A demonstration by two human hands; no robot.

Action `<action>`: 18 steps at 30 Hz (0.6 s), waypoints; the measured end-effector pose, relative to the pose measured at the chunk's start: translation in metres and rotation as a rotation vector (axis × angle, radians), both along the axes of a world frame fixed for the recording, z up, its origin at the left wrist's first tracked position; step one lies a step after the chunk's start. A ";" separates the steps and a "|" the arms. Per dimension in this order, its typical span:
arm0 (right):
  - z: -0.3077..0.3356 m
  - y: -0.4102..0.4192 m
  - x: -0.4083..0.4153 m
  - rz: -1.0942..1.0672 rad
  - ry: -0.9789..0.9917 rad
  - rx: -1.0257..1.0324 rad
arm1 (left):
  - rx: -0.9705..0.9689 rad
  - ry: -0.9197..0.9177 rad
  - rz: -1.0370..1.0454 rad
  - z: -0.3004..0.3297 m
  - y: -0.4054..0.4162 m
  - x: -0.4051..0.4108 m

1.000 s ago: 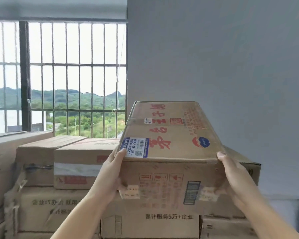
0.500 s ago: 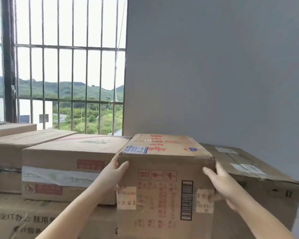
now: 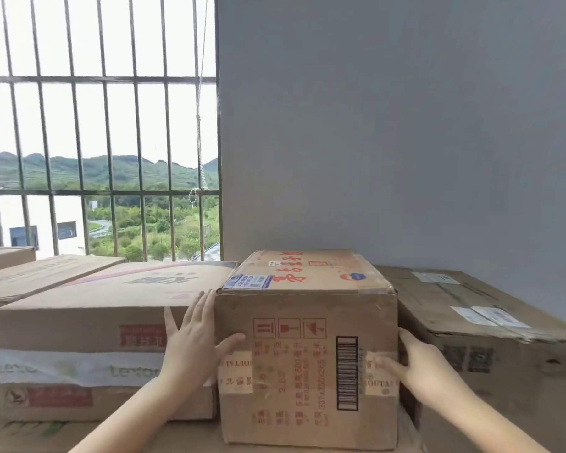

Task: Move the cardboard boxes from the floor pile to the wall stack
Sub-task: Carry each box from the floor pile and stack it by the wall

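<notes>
A brown cardboard box [image 3: 307, 354] with red characters, a barcode and a blue-white label on top sits upright in the wall stack, between two other boxes. My left hand [image 3: 196, 344] lies flat against its left side, thumb on the front face. My right hand [image 3: 422, 364] presses its right front edge, thumb on the front tape. The box rests on a lower layer of boxes [image 3: 30, 433]. Both hands clasp it from either side.
A wide box with white tape [image 3: 85, 341] stands directly left, with further boxes [image 3: 30, 279] beyond it. A flatter box [image 3: 490, 338] stands to the right against the grey wall [image 3: 406, 125]. A barred window [image 3: 105, 142] fills the upper left.
The box came down from a tilted, raised position and now stands level in the gap between the neighbouring boxes. My hands slid lower on its sides, and the view moved closer.
</notes>
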State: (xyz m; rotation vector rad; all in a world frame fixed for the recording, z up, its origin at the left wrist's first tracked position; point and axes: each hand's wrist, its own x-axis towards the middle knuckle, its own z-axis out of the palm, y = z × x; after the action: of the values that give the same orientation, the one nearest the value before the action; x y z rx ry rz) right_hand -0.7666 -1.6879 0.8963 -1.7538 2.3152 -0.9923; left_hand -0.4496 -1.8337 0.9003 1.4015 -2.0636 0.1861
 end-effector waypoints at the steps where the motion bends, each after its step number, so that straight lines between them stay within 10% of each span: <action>1: 0.001 -0.010 0.001 -0.015 0.002 0.014 | 0.007 -0.040 0.017 0.002 -0.007 -0.002; 18: -0.012 -0.034 -0.006 -0.073 -0.118 -0.045 | -0.015 -0.066 0.045 0.011 -0.025 -0.019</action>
State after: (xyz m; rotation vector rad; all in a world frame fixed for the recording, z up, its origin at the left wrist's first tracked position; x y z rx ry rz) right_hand -0.7721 -1.7222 0.8845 -1.5890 2.3160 -1.1363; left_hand -0.4684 -1.8584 0.9112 1.4511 -2.0808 0.2687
